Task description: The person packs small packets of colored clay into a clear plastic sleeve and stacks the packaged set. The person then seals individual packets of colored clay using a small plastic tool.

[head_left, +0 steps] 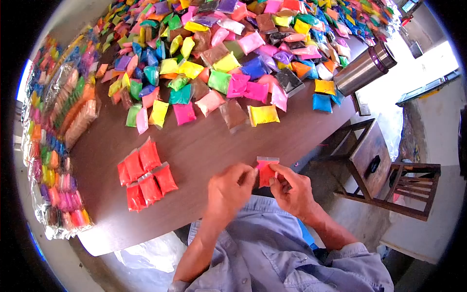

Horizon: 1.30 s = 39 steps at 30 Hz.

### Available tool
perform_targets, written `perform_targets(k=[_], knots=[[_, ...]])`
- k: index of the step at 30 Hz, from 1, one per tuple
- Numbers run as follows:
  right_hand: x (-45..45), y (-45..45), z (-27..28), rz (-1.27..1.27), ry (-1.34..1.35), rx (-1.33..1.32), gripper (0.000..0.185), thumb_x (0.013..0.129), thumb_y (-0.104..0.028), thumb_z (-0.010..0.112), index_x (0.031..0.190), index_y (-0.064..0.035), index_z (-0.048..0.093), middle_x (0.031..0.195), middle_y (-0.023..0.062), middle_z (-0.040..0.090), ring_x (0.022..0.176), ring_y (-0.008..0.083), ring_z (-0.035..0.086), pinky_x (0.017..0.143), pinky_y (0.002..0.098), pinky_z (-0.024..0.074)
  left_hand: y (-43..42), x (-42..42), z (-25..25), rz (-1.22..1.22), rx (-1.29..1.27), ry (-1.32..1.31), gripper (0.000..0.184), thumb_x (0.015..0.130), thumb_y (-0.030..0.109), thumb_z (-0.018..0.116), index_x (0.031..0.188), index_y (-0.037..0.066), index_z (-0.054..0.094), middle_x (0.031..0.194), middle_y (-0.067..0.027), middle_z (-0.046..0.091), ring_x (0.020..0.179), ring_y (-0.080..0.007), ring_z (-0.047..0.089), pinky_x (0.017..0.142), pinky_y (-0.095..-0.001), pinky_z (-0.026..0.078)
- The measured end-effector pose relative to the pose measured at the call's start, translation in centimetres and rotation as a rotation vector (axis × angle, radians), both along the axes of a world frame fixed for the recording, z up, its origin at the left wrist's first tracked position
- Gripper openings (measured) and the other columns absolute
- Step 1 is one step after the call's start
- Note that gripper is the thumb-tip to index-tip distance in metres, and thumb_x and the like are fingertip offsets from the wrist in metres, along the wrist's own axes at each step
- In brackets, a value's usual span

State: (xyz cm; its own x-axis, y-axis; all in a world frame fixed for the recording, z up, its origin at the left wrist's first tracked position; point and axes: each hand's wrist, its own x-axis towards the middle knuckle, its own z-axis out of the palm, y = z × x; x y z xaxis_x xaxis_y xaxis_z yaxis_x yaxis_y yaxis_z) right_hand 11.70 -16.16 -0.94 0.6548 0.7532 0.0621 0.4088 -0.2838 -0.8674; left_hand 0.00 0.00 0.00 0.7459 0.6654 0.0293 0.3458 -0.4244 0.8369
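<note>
A small red packet point(265, 174) with a clear strip along its top is held upright in front of my body, near the table's front edge. My right hand point(295, 191) pinches its right side between thumb and fingers. At the packet's left edge, the curled fingertips of my left hand point(230, 189) are closed on it; this hand is slightly blurred. To the left on the table lies a group of several similar red packets point(148, 173) in two rows, close together and partly overlapping.
A large heap of colourful packets point(209, 58) covers the back of the brown table point(204, 138). Clear bags of sorted packets point(80, 107) line the left side. A steel flask point(365, 68) leans at the right rear. Beyond the right edge stands a wooden chair point(372, 163).
</note>
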Motion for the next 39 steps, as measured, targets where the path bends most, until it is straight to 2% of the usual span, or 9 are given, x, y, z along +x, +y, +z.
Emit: perform_targets(k=[3, 6, 9, 11, 14, 18, 24, 31, 39], knots=[[0.1, -0.1, 0.7, -0.002, 0.016, -0.015, 0.029, 0.096, -0.004, 0.075, 0.124, 0.0019, 0.070, 0.081, 0.0168, 0.073, 0.068, 0.0201, 0.076, 0.064, 0.0317, 0.0581, -1.1, 0.0, -0.5, -0.034, -0.035, -0.039, 0.014, 0.095, 0.016, 0.082, 0.092, 0.003, 0.077, 0.083, -0.0175, 0.076, 0.071, -0.0258, 0.075, 0.064, -0.0390, 0.058], [-0.2, 0.3, 0.4, -0.008, 0.030, 0.015, 0.030, 0.098, -0.003, 0.074, 0.127, 0.0055, 0.068, 0.078, 0.0107, 0.071, 0.065, 0.0068, 0.065, 0.060, 0.0262, 0.0535, -0.4, 0.4, -0.8, -0.020, 0.064, -0.034, 0.014, 0.095, 0.016, 0.081, 0.091, 0.004, 0.077, 0.083, -0.0162, 0.076, 0.071, -0.0310, 0.075, 0.064, -0.0410, 0.057], [-0.1, 0.5, 0.8, 0.010, -0.041, 0.016, 0.031, 0.099, -0.003, 0.073, 0.128, 0.0055, 0.068, 0.078, 0.0129, 0.071, 0.063, 0.0086, 0.065, 0.059, 0.0273, 0.0537, 0.1, 0.9, -0.7, -0.004, 0.161, -0.002, 0.014, 0.095, 0.017, 0.080, 0.091, 0.004, 0.077, 0.084, -0.0153, 0.076, 0.072, -0.0350, 0.074, 0.064, -0.0428, 0.057], [0.1, 0.4, 1.3, 0.027, -0.045, -0.035, 0.029, 0.097, -0.004, 0.074, 0.124, 0.0037, 0.070, 0.083, 0.0235, 0.073, 0.068, 0.0276, 0.077, 0.062, 0.0356, 0.0580, 0.4, 1.0, -0.8, 0.000, 0.155, 0.028, 0.014, 0.095, 0.018, 0.079, 0.090, 0.005, 0.076, 0.084, -0.0155, 0.076, 0.075, -0.0362, 0.074, 0.066, -0.0440, 0.058], [0.7, 0.0, 0.8, 0.046, -0.119, -0.056, 0.025, 0.097, -0.001, 0.071, 0.121, 0.0033, 0.072, 0.082, 0.0247, 0.073, 0.068, 0.0304, 0.077, 0.062, 0.0358, 0.0582, 0.5, 1.0, -1.0, 0.004, 0.197, 0.014, 0.013, 0.095, 0.016, 0.080, 0.090, 0.004, 0.076, 0.083, -0.0153, 0.076, 0.075, -0.0342, 0.075, 0.066, -0.0423, 0.058], [0.8, 0.3, 0.0, 0.014, -0.092, 0.002, 0.020, 0.096, 0.001, 0.070, 0.116, 0.0028, 0.075, 0.080, 0.0256, 0.072, 0.067, 0.0306, 0.077, 0.060, 0.0353, 0.0575, -0.2, 0.0, -0.3, 0.009, 0.067, -0.028, 0.012, 0.094, 0.014, 0.081, 0.091, 0.004, 0.075, 0.083, -0.0152, 0.075, 0.074, -0.0318, 0.075, 0.066, -0.0410, 0.057], [1.0, 0.3, -0.2, 0.014, -0.088, 0.001, 0.021, 0.096, 0.004, 0.070, 0.117, 0.0045, 0.076, 0.083, 0.0211, 0.076, 0.069, 0.0171, 0.077, 0.062, 0.0293, 0.0583, 0.0, 0.0, -0.7, -0.008, 0.018, -0.003, 0.011, 0.094, 0.013, 0.080, 0.091, 0.004, 0.075, 0.084, -0.0157, 0.075, 0.074, -0.0323, 0.075, 0.066, -0.0414, 0.058], [1.6, 0.9, 0.6, 0.034, -0.473, -0.025, 0.023, 0.083, -0.004, 0.081, 0.106, -0.0062, 0.079, 0.097, 0.0116, 0.072, 0.081, 0.0308, 0.073, 0.070, 0.0400, 0.0591, 0.5, -0.5, -0.4, 0.037, 0.063, -0.019, 0.011, 0.095, 0.015, 0.079, 0.093, 0.005, 0.076, 0.088, -0.0159, 0.076, 0.078, -0.0356, 0.075, 0.067, -0.0423, 0.058], [1.7, 1.4, -0.2, 0.103, -0.398, 0.096, 0.030, 0.083, 0.004, 0.078, 0.113, 0.0007, 0.076, 0.110, 0.0165, 0.072, 0.087, 0.0313, 0.074, 0.077, 0.0387, 0.0612, -2.0, -2.5, -1.2, -0.041, 0.145, -0.159, 0.009, 0.090, 0.008, 0.083, 0.091, 0.006, 0.075, 0.083, -0.0127, 0.075, 0.072, -0.0300, 0.075, 0.064, -0.0382, 0.058]])
